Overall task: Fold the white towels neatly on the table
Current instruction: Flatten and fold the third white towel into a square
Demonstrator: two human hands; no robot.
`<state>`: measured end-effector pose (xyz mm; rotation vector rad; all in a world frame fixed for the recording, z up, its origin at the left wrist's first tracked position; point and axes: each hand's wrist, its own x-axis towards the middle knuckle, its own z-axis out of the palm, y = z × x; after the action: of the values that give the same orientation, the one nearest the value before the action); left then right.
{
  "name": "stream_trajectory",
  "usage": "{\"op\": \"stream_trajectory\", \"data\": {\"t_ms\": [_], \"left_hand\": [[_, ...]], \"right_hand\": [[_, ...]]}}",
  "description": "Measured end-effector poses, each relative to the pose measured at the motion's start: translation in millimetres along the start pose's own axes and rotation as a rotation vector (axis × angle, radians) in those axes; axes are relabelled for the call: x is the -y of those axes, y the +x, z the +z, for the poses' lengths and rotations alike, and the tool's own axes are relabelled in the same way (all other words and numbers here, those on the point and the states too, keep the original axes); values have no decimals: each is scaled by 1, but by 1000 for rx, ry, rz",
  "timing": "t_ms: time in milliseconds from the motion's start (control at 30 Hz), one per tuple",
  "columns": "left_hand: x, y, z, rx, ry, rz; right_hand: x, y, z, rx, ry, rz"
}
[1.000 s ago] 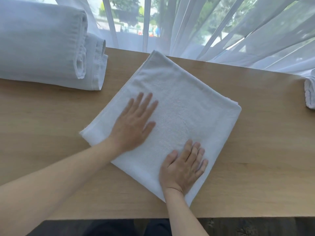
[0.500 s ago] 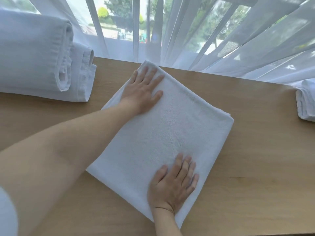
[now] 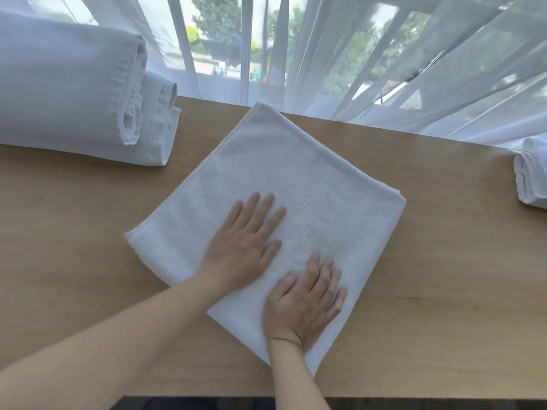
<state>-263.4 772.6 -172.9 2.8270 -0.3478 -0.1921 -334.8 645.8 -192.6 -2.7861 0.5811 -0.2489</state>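
Towel [image 3: 299,179] lies folded, both hands [image 3: 245,244] [image 3: 305,306] flat, grip loose; bare table [image 3: 444,291] right.

This looks like a home or a guest room set by a large window. A pale wooden table [image 3: 429,261] runs along the glass, and sheer white curtains [image 3: 370,69] hang in pleats from 11 to 2 o'clock, with trees and a street showing through. White linen is kept here in bulk: a stack of rolled towels [image 3: 74,93] at 10 o'clock, another roll [image 3: 531,173] at 3 o'clock, and a folded towel [image 3: 296,179] in the centre.
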Motion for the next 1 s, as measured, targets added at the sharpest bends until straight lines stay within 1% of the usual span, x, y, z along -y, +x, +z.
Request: {"op": "stream_trajectory", "data": {"t_ms": [33, 67, 133, 167, 200, 267, 367, 467, 533, 567, 600, 633, 700, 767, 833, 867, 933, 1000], "left_hand": [[-3, -21, 4, -6, 0, -13], [-4, -38, 7, -10, 6, -43], [-4, -65, 12, -35, 13, -146], [-4, -73, 12, -44, 18, -206], [-3, -78, 13, -44, 14, -252], [1, -76, 12, -63, 9, -278], [13, -61, 8, -65, 17, -224], [43, -39, -8, 30, 56, -64], [74, -14, -23, 101, 96, 98], [89, 4, -33, 147, 117, 150], [100, 21, -43, 191, 153, 161], [105, 36, -52, 213, 194, 130], [96, 51, -60, 198, 216, 0], [66, 40, -48, 140, 97, -138], [32, 9, -26, 63, -20, -253], [21, -4, -18, 39, -28, -288], [13, -12, -6, -1, -3, -319], [15, -6, -4, -34, 33, -318]], "right_hand": [[-1, 5, -6, -91, 29, 20], [-1, 12, -7, -50, 32, -2], [3, -7, -12, -3, 60, -34], [3, -12, -13, -31, 40, -58], [1, -5, -12, -12, 39, -55], [-4, 3, -15, 6, 0, -34], [6, -8, -24, 37, -37, -70], [17, -13, -31, 64, -45, -97], [23, -18, -36, 79, -11, -205], [25, -20, -35, 105, 19, -282], [29, -20, -35, 159, 70, -332], [35, -20, -34, 220, 133, -354], [46, -18, -32, 328, 238, -300], [53, -13, -27, 361, 310, -202], [55, 0, -25, 310, 391, -162], [53, 9, -26, 264, 410, -186], [44, 33, -25, 142, 373, -321], [35, 60, -20, 93, 278, -447]]}}
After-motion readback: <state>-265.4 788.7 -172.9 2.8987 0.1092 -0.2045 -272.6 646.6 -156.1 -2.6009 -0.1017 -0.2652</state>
